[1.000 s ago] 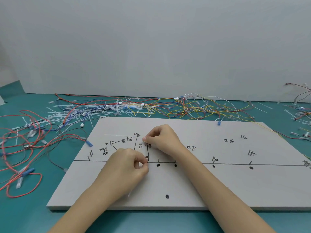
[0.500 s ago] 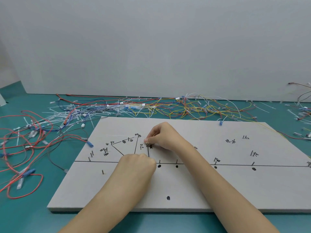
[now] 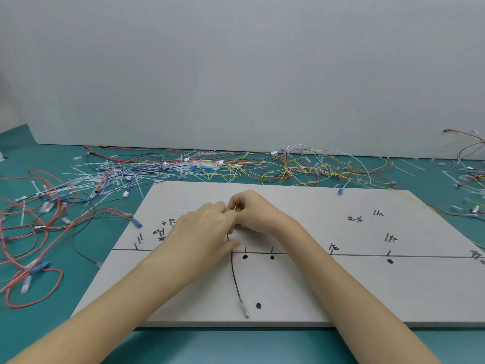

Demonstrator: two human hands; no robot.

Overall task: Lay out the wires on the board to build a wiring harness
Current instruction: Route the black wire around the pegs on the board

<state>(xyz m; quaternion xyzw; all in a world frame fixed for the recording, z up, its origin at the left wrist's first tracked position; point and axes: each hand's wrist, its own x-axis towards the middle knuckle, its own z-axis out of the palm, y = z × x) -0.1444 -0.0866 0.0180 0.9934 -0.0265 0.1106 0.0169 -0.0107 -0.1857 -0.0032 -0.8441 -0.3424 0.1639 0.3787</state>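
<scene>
A grey board (image 3: pixel 341 292) with drawn lines, black dots and handwritten marks lies on the teal table. One black wire (image 3: pixel 234 274) curves down the board from my hands to a clear terminal (image 3: pixel 245 310) near the front edge. My left hand (image 3: pixel 202 232) covers the branch marks, its thumb beside the wire's upper part and its fingertips meeting those of my right hand. My right hand (image 3: pixel 257 214) pinches the wire's upper end, where a small pale tip shows between its fingers. The wire's top stretch is hidden under both hands.
Loose red, blue, yellow and white wires and cable ties (image 3: pixel 236 166) are heaped behind the board. Red wire loops (image 3: pixel 34 232) lie to the left, more wires (image 3: pixel 469 179) at the far right. A blue-tipped wire (image 3: pixel 137 223) touches the board's left edge.
My left hand moved up from the horizontal line to meet my right hand. The black wire's lower part now lies uncovered, running down to its terminal near the front edge.
</scene>
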